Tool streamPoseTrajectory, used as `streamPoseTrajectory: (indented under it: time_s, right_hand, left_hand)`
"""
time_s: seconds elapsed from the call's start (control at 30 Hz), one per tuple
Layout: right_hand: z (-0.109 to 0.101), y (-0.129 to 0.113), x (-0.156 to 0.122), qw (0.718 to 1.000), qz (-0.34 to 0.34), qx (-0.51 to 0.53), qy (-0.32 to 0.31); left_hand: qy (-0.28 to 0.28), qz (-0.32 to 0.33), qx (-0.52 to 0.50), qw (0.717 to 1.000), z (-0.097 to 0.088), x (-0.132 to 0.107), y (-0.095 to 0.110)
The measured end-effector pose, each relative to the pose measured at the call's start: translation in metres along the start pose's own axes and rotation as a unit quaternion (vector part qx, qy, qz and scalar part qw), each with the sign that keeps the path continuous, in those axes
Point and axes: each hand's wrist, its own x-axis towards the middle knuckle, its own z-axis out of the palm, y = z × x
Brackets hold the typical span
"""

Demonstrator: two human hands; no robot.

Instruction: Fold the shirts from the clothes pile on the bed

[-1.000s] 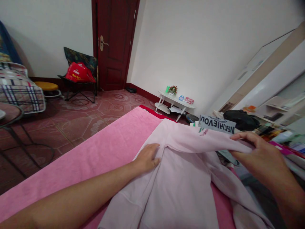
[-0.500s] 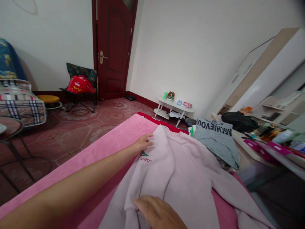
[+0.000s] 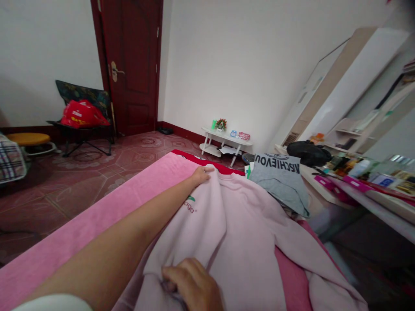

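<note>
A pale pink sweatshirt [image 3: 240,229] with a small green and red logo lies spread on a pink blanket [image 3: 97,229]. My left arm stretches far forward, and my left hand [image 3: 201,174] grips the sweatshirt's far edge with curled fingers. My right hand [image 3: 191,283] is close to me at the bottom of the view, fingers curled and pinching the near edge of the same sweatshirt. One sleeve trails off to the right.
A grey shirt [image 3: 280,179] with dark lettering lies just beyond the sweatshirt. To the right runs a cluttered shelf [image 3: 356,181] with a black bag [image 3: 306,152]. A small white table [image 3: 223,140], a dark red door [image 3: 129,65] and a chair with a red bag [image 3: 81,114] stand beyond.
My right hand let go of the folded-over part and dropped to the near edge. My left hand slid forward to the far edge. The view turned right.
</note>
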Motion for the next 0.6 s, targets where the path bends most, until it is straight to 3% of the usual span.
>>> streamPoseTrajectory:
  time_s: [0.13,0.3,0.37,0.43,0.53,0.6]
  right_hand:
    - [0.045,-0.002,-0.013,0.991,-0.025,-0.132,0.014]
    - [0.064,-0.008,-0.014,0.980,-0.018,-0.182,0.077]
    - [0.063,-0.011,-0.014,0.978,-0.018,-0.188,0.089]
    - [0.059,-0.014,-0.015,0.980,-0.006,-0.183,0.074]
    - [0.039,-0.017,-0.015,0.989,0.019,-0.147,0.011]
    - [0.011,-0.016,-0.011,0.996,-0.008,-0.059,-0.060]
  left_hand:
    - [-0.008,0.012,0.123,0.992,0.002,-0.001,-0.015]
    - [0.051,0.044,0.288,0.955,0.020,-0.019,0.012]
    - [0.071,0.081,0.329,0.938,0.035,-0.037,0.022]
    - [0.056,0.131,0.367,0.919,0.049,-0.058,0.020]
    - [-0.016,0.180,0.408,0.895,0.057,-0.086,0.000]
    - [-0.056,0.186,0.414,0.889,0.053,-0.098,-0.014]
